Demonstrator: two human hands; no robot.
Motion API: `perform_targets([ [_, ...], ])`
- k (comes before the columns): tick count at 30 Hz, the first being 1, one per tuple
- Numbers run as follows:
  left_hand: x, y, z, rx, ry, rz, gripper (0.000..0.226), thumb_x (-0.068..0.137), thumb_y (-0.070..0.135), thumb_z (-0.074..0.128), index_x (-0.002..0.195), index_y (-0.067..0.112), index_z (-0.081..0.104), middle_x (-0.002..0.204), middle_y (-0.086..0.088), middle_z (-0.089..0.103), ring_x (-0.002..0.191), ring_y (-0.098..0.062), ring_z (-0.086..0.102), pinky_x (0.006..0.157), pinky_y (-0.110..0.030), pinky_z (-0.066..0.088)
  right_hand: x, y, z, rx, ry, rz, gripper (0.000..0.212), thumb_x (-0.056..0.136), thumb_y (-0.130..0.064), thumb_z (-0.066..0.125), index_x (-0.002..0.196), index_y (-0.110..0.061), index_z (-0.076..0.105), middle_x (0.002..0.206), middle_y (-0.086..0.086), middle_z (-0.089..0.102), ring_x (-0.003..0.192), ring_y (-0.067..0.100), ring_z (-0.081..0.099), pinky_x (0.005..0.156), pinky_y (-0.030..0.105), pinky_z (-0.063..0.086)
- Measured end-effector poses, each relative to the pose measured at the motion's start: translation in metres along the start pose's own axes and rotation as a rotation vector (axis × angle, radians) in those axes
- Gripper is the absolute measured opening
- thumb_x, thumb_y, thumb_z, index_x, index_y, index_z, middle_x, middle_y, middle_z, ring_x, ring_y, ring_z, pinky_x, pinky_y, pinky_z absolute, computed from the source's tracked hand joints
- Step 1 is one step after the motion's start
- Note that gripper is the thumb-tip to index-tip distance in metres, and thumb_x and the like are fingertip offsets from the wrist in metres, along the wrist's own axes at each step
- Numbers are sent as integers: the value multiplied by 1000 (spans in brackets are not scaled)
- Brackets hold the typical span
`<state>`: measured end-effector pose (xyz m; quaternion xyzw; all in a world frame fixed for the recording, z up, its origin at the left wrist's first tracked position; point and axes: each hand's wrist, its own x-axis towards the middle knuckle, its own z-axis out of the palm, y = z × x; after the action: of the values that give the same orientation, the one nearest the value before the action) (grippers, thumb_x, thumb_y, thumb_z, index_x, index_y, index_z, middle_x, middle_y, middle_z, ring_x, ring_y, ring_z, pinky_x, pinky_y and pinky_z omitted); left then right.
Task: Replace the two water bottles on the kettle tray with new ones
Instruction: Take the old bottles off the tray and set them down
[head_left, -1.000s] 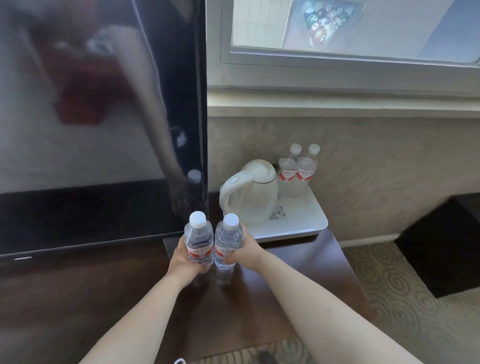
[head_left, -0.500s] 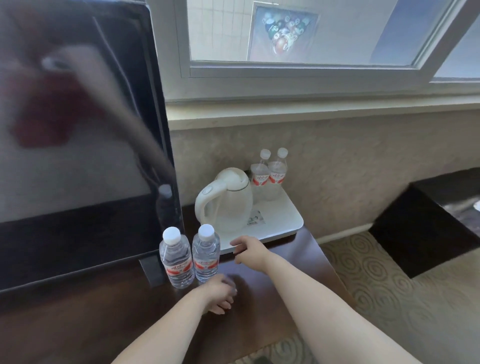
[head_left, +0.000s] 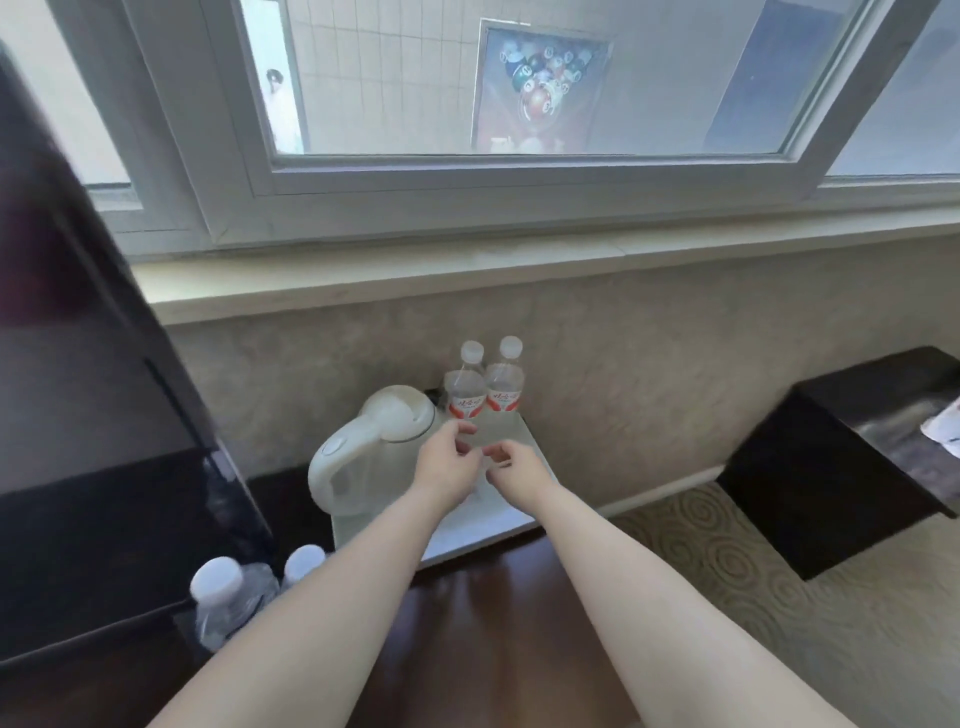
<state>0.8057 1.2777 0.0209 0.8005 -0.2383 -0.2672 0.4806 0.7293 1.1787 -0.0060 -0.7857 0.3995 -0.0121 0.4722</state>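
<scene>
Two clear water bottles with red labels and white caps, the left one (head_left: 466, 391) and the right one (head_left: 504, 387), stand side by side at the back of the white kettle tray (head_left: 483, 530). My left hand (head_left: 448, 464) and my right hand (head_left: 514, 470) hover over the tray just in front of them, fingers apart and empty, not touching the bottles. Two more capped bottles stand on the dark wooden table at lower left: one (head_left: 226, 597) in full view, the other (head_left: 303, 564) partly hidden by my left forearm.
A white electric kettle (head_left: 374, 452) fills the tray's left side, close to my left hand. A large black TV screen (head_left: 93, 415) rises at the left beside the table bottles. The wall and window sill (head_left: 467, 270) stand behind the tray. A dark bench (head_left: 841, 467) sits at right.
Both hands let go of the two bottles, which now stand on the table at left. The hands have moved forward over the tray toward the back bottles, and the view has come closer.
</scene>
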Motion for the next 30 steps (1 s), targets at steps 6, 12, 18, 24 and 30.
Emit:
perform_targets([
  [6, 61, 24, 4, 174, 134, 62, 46, 87, 5, 57, 132, 9, 52, 122, -23, 55, 113, -37, 55, 97, -36, 43, 58, -15, -44, -88, 122, -32, 47, 85, -10, 59, 131, -7, 51, 136, 18, 53, 124, 35, 54, 103, 42, 45],
  [12, 101, 33, 12, 243, 203, 25, 67, 85, 11, 61, 147, 19, 36, 137, -24, 45, 127, -41, 45, 105, -42, 39, 107, -29, -73, -192, 186, -102, 61, 84, -15, 64, 137, -6, 34, 140, 19, 42, 123, 40, 53, 95, 45, 47],
  [18, 121, 37, 15, 386, 189, -59, 64, 83, 23, 65, 142, 20, 41, 143, -18, 42, 129, -42, 39, 108, -45, 37, 134, -28, -71, -168, -41, -180, 62, 71, -15, 72, 126, -8, 45, 128, 16, 49, 117, 29, 54, 99, 42, 49],
  [24, 116, 41, 13, 402, 188, -83, 47, 81, 31, 67, 124, 21, 53, 131, -11, 57, 122, -35, 53, 102, -47, 43, 134, -21, -77, -148, -100, -252, 61, 71, -8, 80, 112, -25, 38, 121, 5, 51, 105, 18, 53, 96, 41, 51],
  [30, 95, 41, 13, 243, 191, 23, 39, 79, 20, 74, 115, 11, 62, 119, -18, 63, 112, -36, 57, 91, -38, 48, 108, -15, -90, -119, -74, -262, 48, 66, -9, 75, 109, -17, 55, 110, 10, 66, 101, 29, 66, 87, 47, 57],
])
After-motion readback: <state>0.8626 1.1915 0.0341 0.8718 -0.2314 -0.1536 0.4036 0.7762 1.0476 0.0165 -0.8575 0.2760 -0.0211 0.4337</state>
